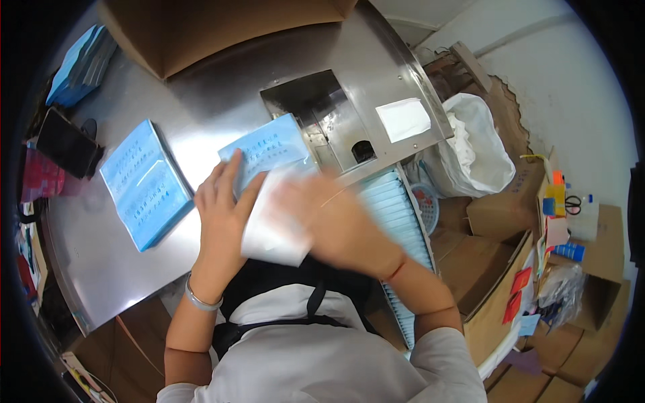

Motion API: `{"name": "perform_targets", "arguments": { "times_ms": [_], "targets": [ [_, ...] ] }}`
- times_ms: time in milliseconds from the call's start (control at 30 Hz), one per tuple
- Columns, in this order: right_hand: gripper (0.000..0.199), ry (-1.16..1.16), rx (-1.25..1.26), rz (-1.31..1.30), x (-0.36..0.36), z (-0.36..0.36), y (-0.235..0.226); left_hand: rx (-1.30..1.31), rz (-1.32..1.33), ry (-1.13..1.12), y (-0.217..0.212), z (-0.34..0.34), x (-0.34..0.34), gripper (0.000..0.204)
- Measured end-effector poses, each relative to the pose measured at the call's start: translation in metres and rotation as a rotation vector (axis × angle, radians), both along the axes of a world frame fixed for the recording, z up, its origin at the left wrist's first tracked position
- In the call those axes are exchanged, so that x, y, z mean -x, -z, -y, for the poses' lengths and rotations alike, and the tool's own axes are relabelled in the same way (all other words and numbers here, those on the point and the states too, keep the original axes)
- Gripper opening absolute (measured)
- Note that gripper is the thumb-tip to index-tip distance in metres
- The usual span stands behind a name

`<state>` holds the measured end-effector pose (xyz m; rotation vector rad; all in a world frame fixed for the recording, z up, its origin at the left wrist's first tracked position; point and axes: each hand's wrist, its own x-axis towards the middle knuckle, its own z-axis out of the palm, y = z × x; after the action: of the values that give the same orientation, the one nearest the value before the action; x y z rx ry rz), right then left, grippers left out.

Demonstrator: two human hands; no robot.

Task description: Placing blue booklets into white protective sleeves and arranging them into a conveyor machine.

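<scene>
On the metal table lies a light blue flat packet with printed lines. My left hand has its fingers apart, the fingertips at the packet's near left side. Beside its thumb is a white sheet, paper or cloth, which covers the packet's near part. My right hand lies over the right side of this sheet, its fingers smeared by motion, so its grip is hidden. A stack of similar blue packets lies to the left of my left hand.
A recessed opening is cut into the metal table. An open carton stands at the back. Further blue packets and a phone sit far left. At right are a row of light blue packets and a white bag.
</scene>
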<state>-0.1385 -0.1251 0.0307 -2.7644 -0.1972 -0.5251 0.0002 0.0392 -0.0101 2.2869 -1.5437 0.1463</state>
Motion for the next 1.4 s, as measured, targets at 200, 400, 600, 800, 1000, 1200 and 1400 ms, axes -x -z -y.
{"name": "perform_targets", "arguments": {
  "times_ms": [200, 400, 600, 800, 1000, 1200, 1400],
  "targets": [
    [0.027, 0.125, 0.135, 0.033, -0.052, 0.008, 0.040, 0.034, -0.358, -0.019, -0.016, 0.006, 0.008, 0.067],
    [0.010, 0.034, -0.382, 0.243, -0.138, -0.060, 0.030, 0.525, -0.300, -0.195, -0.027, -0.041, -0.004, 0.057],
    [0.014, 0.001, 0.036, 0.486, -0.167, -0.129, 0.077, 0.120, -0.002, -0.148, 0.004, -0.123, -0.123, 0.061],
    [0.012, 0.682, 0.110, 0.449, 0.096, -0.032, 0.049, 0.392, -0.012, -0.241, -0.041, -0.086, -0.099, 0.031],
    [0.026, 2.275, 0.153, 0.689, 0.408, -0.148, 0.110, -0.075, -0.654, 0.978, -0.036, 0.059, 0.146, 0.036],
    [0.052, 2.266, -0.125, 0.282, 0.433, -0.195, 0.151, -0.573, -0.115, 1.760, 0.050, 0.056, 0.290, 0.056],
    [0.084, 2.252, -0.055, 0.292, 0.433, -0.172, 0.151, -0.188, -0.226, 1.633, 0.078, 0.032, 0.368, 0.060]
  ]
}}
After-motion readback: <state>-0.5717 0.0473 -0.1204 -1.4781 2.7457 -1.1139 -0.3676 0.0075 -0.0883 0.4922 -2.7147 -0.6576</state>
